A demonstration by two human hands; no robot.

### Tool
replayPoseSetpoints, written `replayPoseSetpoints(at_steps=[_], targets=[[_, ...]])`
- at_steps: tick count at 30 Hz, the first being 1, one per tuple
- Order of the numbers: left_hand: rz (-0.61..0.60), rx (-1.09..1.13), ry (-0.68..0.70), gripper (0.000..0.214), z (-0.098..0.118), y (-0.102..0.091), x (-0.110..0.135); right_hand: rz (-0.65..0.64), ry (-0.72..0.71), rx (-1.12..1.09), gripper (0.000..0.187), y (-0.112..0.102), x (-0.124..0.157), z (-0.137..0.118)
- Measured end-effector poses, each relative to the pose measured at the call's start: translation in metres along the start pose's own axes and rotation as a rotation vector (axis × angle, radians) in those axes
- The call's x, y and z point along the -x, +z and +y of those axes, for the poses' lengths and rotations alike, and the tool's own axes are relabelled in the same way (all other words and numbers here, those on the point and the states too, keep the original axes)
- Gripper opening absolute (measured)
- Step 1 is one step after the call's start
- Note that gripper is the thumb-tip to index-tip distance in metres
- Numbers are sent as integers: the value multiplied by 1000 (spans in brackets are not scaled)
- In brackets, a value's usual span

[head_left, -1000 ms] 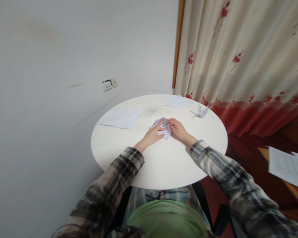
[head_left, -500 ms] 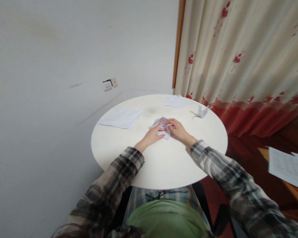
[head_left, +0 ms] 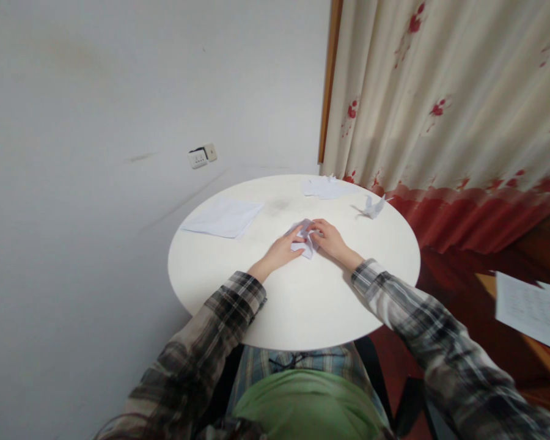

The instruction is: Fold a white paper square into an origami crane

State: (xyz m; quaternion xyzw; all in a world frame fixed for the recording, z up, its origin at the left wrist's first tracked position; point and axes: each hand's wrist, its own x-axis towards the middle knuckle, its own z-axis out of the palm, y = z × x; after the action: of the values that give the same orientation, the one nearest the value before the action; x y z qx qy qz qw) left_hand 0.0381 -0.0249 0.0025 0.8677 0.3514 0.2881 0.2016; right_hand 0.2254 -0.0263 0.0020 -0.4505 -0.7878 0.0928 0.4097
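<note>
A small white sheet of folded paper (head_left: 307,250) lies on the round white table (head_left: 293,305), between my two hands. My left hand (head_left: 284,247) grips its left side, with the thumb near the lower edge and the fingers over the top. From the other side my right hand (head_left: 327,237) holds the right part, fingers bent over the upper edge. Raised flaps stand up between the fingers, and the hands hide much of the folds.
A stack of white paper (head_left: 222,218) lies at the table's left. Near the right edge stands a folded paper crane (head_left: 373,208). More paper pieces (head_left: 323,187) lie at the back. Printed sheets (head_left: 527,308) rest on a wooden surface at the right.
The upper left flap of the folded paper has drawn inward, so the paper looks narrower. Both hands stay nearly in place, with small finger movements.
</note>
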Motion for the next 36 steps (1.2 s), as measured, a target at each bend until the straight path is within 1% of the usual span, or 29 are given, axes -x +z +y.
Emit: replayPoseSetpoints(at_steps=[4, 10, 14, 18, 21, 24, 30, 36], targets=[[-18, -30, 20, 67, 2, -2, 0, -14, 15, 37, 20, 0, 0, 2], [-53, -89, 89, 50, 10, -4, 2, -15, 18, 93, 20, 0, 1, 1], [-68, -121, 116, 49, 13, -5, 3, -21, 49, 135, 21, -2, 2, -1], [-84, -136, 136, 46, 8, -3, 2, -26, 60, 146, 22, -3, 2, -3], [-72, -139, 136, 36, 2, -1, -1, -21, 55, 131, 22, -4, 2, -5], [-67, -123, 142, 32, -2, 1, -3, -10, 36, 103, 21, -3, 2, -5], [-52, -121, 156, 28, -4, 3, -4, -1, 3, 54, 21, 0, 1, 0], [-49, -125, 157, 27, -3, 2, -4, -6, -24, 35, 25, 3, 0, 3]])
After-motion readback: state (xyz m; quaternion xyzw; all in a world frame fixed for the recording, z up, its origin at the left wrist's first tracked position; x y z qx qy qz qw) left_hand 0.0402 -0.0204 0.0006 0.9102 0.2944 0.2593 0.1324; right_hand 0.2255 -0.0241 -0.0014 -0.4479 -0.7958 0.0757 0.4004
